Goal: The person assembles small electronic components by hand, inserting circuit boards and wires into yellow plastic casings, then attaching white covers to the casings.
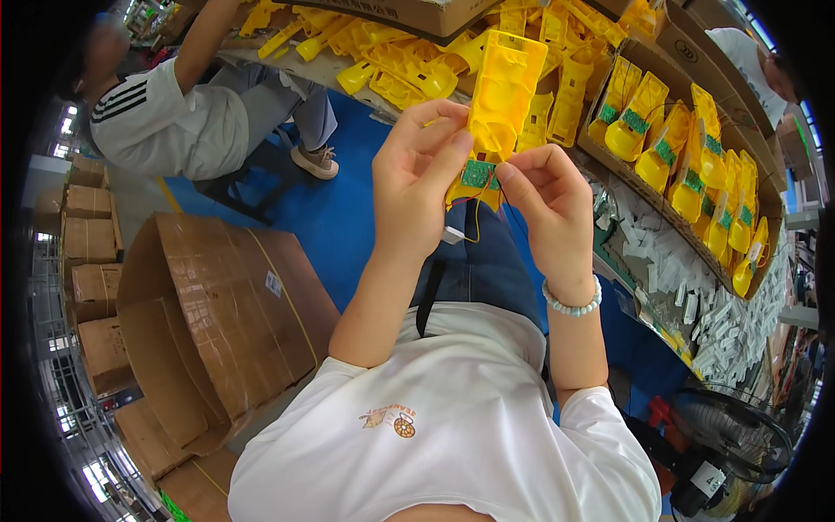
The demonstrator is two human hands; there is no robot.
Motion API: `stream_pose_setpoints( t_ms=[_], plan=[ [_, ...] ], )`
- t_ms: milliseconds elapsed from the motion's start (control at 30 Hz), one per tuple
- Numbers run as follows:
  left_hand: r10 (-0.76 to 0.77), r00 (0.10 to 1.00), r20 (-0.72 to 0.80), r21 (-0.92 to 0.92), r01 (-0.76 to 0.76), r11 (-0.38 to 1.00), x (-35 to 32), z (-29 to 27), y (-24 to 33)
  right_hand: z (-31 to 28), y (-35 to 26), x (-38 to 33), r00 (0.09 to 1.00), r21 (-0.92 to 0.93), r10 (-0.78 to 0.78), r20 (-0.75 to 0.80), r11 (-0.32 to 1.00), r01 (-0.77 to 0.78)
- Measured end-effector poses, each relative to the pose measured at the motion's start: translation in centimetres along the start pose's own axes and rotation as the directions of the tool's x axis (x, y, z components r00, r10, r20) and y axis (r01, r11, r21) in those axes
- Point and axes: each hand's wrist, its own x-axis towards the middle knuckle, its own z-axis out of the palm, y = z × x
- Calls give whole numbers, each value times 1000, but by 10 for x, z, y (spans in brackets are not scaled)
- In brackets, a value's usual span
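Two bare hands at one long yellow plastic housing [509, 78], raised in front of the body and tilted. Left hand [422, 161]: grip clamped on the housing at its left side, thumb across the near face. Right hand [550, 196]: thumb and forefinger drawn close at the right edge of a small green circuit board [478, 174] set in the housing's lower part; cannot tell if this grip is shut on a wire or only rests there. Thin wires trail below the board; a small white connector [453, 235] hangs at lower left. Pale beaded bracelet [571, 300] on right wrist. Beyond the hands, a counter [326, 76] carries a loose heap of yellow housings [391, 74]. To the right, an open cardboard box [644, 196] with several housings, green boards visible on many; beside it, a spread of small white pieces [678, 287]. Lower right, a black-caged fan [731, 435]. Left, a large open carton [243, 296]; upper left, a seated co-worker [187, 122], white top, striped shoulder. Blue floor [348, 139] between.
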Motion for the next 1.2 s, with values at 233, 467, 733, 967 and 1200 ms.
stream_pose_setpoints(
  t_ms=[233, 467, 733, 967, 1200],
  plan=[
    [45, 997, 59, 126, -52, 991, -9, -8, 2, 1, 3, -3, 999, 120, 35, 32, 992, -38],
    [45, 997, 61, 110, -52, 993, -15, -11, 2, 6, 1, -5, 999, 85, 33, 16, 996, -35],
    [63, 998, -17, 105, -61, 993, -22, -12, 0, 8, -2, -7, 999, 40, 33, 19, 999, -34],
    [89, 995, -41, 98, -85, 992, -22, -11, -1, 11, -3, -7, 998, 163, 59, 17, 985, -61],
    [112, 991, -74, 96, -104, 990, -30, -7, -6, 11, 8, -9, 998, 119, -58, -37, 991, 62]
  ],
)
